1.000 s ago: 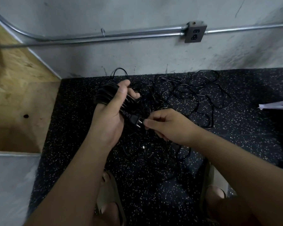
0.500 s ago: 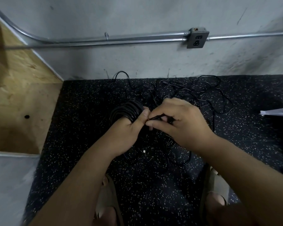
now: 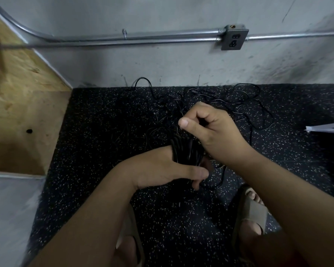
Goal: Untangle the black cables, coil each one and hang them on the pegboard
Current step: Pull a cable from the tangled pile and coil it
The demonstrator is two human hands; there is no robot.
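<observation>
1. A coiled bundle of thick black cable (image 3: pixel 187 151) is sitting at the centre of the frame. Its loops are lying gathered side by side, so one cable is looking nearly coiled.
2. The left hand (image 3: pixel 162 170) is gripping that bundle from the lower left, with its fingers wrapping underneath and its thumb lying across the front.
3. Just above, the right hand (image 3: pixel 210 132) is curling its fingers tight and pinching a black strand (image 3: pixel 201 122) against the thumb. It is probably the bundle's tail, waiting to be wrapped round.
4. Behind the hands, towards the upper centre, a loose tangle of thin black cables (image 3: pixel 229 101) is sprawling over the speckled black rubber floor (image 3: pixel 104 132), unsorted.
5. No pegboard is showing, so the hanging and most of the untangling are looking undone.
</observation>
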